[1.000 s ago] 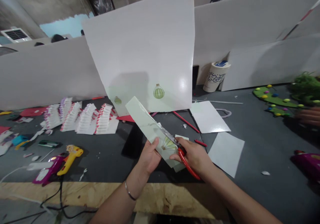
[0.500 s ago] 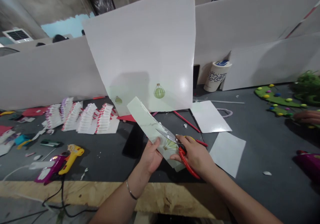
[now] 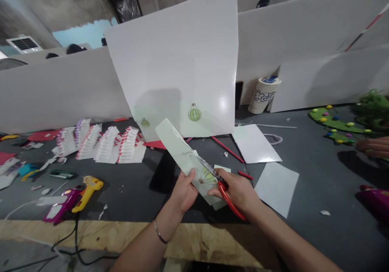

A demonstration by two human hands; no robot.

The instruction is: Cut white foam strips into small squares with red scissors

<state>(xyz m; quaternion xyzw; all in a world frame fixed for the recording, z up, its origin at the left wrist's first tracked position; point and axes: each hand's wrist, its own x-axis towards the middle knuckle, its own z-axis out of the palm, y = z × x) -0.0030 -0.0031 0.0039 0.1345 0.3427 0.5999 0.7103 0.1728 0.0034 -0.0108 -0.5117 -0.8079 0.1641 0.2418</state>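
Note:
My left hand [image 3: 186, 191] pinches a pale green strip of card [image 3: 174, 142] by its lower edge, thumb on top. The strip is tilted and bears a printed green hot-air balloon near its lower end. My right hand [image 3: 235, 189] grips red-handled scissors [image 3: 232, 203], whose blades lie closed together along the strip's right edge. Part of the lower blade is hidden by the card. Behind both hands a large white board [image 3: 179, 61] stands upright, with two small balloon prints near its bottom.
On the left are a hot glue gun [image 3: 86, 193], a stapler [image 3: 61, 174] and several folded white paper pieces [image 3: 105, 144]. To the right lie white cards [image 3: 257, 144] and a green felt piece with pompoms [image 3: 337, 122]. A paper cup [image 3: 264, 95] stands behind; another person's hand [image 3: 373, 147] is far right.
The scissor blades have closed along the card's edge, and my right hand has tightened round the handles. My left hand holds the card in nearly the same place.

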